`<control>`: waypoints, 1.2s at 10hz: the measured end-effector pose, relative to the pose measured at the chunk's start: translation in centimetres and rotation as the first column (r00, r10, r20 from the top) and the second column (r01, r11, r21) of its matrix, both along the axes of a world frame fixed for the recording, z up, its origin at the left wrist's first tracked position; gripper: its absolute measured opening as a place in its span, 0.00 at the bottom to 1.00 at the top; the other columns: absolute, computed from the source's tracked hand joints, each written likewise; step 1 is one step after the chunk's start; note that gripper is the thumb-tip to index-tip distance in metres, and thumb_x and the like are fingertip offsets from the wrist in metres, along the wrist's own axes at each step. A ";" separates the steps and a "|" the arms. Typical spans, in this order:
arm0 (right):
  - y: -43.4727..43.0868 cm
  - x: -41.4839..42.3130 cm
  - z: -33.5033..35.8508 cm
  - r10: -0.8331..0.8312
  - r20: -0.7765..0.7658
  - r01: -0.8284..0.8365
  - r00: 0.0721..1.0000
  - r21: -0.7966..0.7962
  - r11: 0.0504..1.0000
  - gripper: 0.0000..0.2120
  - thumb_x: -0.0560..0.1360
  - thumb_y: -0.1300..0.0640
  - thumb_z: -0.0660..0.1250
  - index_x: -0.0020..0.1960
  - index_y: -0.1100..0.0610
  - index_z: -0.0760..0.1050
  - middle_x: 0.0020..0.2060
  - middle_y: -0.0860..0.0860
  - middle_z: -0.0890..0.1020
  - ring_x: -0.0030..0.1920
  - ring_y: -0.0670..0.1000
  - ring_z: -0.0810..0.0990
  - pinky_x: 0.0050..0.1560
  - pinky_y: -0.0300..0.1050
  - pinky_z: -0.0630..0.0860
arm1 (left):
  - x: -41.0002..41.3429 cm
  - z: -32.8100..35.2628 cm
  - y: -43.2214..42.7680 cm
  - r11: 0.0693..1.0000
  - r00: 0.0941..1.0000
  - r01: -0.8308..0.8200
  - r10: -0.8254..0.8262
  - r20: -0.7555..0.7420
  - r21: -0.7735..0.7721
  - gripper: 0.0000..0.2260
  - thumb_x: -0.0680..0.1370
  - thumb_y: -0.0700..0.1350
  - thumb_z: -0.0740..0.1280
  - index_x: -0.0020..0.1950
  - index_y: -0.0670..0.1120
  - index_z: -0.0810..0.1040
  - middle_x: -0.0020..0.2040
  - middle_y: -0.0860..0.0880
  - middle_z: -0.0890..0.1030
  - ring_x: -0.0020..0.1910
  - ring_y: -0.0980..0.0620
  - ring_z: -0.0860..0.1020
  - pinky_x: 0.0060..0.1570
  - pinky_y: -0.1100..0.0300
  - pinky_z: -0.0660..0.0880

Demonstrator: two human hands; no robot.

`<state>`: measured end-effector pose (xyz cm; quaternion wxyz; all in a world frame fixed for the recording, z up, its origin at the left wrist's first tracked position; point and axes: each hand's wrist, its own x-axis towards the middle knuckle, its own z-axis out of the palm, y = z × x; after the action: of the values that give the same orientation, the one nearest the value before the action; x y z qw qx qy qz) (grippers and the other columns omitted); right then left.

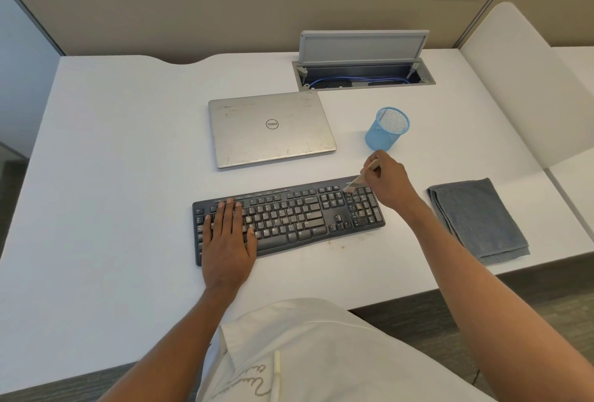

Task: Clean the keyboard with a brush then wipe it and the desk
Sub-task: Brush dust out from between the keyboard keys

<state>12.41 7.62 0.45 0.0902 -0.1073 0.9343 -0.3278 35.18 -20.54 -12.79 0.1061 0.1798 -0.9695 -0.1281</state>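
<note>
Keyboard (289, 218) sat centre frame; left hand (228, 237) lay flat w/ fingers spread on its left keys, right hand (390, 183) pinched brush (356, 181) over upper-right numpad.

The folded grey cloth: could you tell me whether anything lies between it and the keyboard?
Nothing on the desk does; bare surface separates cloth and keyboard, though the right hand holding the brush reaches across above it.
</note>
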 end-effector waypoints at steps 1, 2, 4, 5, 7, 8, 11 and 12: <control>0.3 0.2 -0.2 -0.012 0.012 0.012 1.000 0.004 1.000 0.03 0.80 0.64 0.61 0.49 0.58 0.72 0.41 0.50 0.82 0.38 0.45 0.80 0.31 0.31 0.69 | 0.0 0.0 0.0 1.000 1.000 0.004 -0.004 -0.002 0.001 0.28 0.86 0.53 0.52 0.83 0.41 0.64 0.83 0.42 0.66 0.84 0.43 0.62 0.83 0.40 0.54; 1.1 0.3 -0.1 -0.057 -0.002 0.057 0.998 0.027 0.998 0.03 0.81 0.63 0.60 0.50 0.59 0.71 0.42 0.52 0.82 0.38 0.43 0.80 0.30 0.30 0.69 | 0.0 0.0 0.0 1.000 1.000 0.004 -0.003 -0.005 0.006 0.28 0.86 0.53 0.52 0.83 0.41 0.64 0.83 0.42 0.66 0.83 0.43 0.62 0.83 0.40 0.54; 0.2 0.6 0.4 0.010 -0.059 -0.009 0.998 0.009 1.000 0.04 0.81 0.63 0.61 0.49 0.56 0.71 0.42 0.52 0.82 0.39 0.51 0.81 0.37 0.46 0.76 | 0.0 0.0 0.0 1.000 1.000 0.000 0.000 -0.005 -0.001 0.28 0.86 0.53 0.52 0.83 0.41 0.65 0.83 0.42 0.66 0.83 0.43 0.62 0.83 0.40 0.55; -0.3 0.9 0.4 0.048 -0.011 -0.049 0.999 -0.011 0.999 0.04 0.81 0.62 0.62 0.49 0.56 0.72 0.41 0.51 0.82 0.36 0.44 0.80 0.34 0.42 0.76 | 0.0 0.1 0.0 1.000 1.000 0.002 -0.002 -0.003 -0.001 0.28 0.86 0.53 0.51 0.83 0.41 0.65 0.83 0.42 0.66 0.83 0.43 0.62 0.83 0.40 0.54; 0.0 1.1 0.1 0.054 0.027 -0.054 0.998 0.016 0.998 0.04 0.81 0.63 0.62 0.49 0.58 0.73 0.39 0.52 0.82 0.34 0.37 0.79 0.29 0.35 0.72 | 0.0 0.0 0.0 1.000 1.000 0.001 -0.001 0.003 0.001 0.28 0.86 0.53 0.52 0.83 0.41 0.65 0.83 0.42 0.66 0.83 0.43 0.62 0.83 0.40 0.54; 0.7 0.8 0.2 0.010 -0.021 -0.008 1.000 0.086 0.996 0.04 0.82 0.64 0.60 0.48 0.59 0.71 0.40 0.53 0.81 0.34 0.41 0.80 0.32 0.40 0.74 | 0.0 0.1 0.0 1.000 1.000 0.000 0.000 0.005 0.005 0.28 0.86 0.53 0.53 0.83 0.41 0.65 0.83 0.42 0.66 0.83 0.43 0.62 0.83 0.40 0.54; 0.0 1.1 0.5 -0.029 -0.007 0.029 1.000 -0.026 0.999 0.02 0.80 0.64 0.63 0.48 0.59 0.73 0.39 0.50 0.82 0.35 0.38 0.80 0.30 0.32 0.72 | -0.1 -0.1 0.0 1.000 1.000 0.003 -0.003 -0.002 0.004 0.28 0.86 0.53 0.53 0.83 0.41 0.65 0.83 0.42 0.66 0.83 0.43 0.62 0.84 0.40 0.54; -0.5 1.1 0.2 0.008 0.029 -0.008 1.000 -0.021 1.000 0.02 0.80 0.63 0.63 0.48 0.60 0.74 0.38 0.50 0.82 0.34 0.38 0.79 0.29 0.31 0.71 | 0.0 -0.1 -0.1 1.000 1.000 0.002 -0.002 0.000 0.002 0.28 0.86 0.53 0.53 0.83 0.41 0.65 0.83 0.42 0.66 0.83 0.43 0.62 0.83 0.40 0.54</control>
<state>13.55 7.08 0.61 0.1040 -0.1073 0.9289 -0.3389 35.15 -20.63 -12.88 0.1060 0.1788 -0.9696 -0.1291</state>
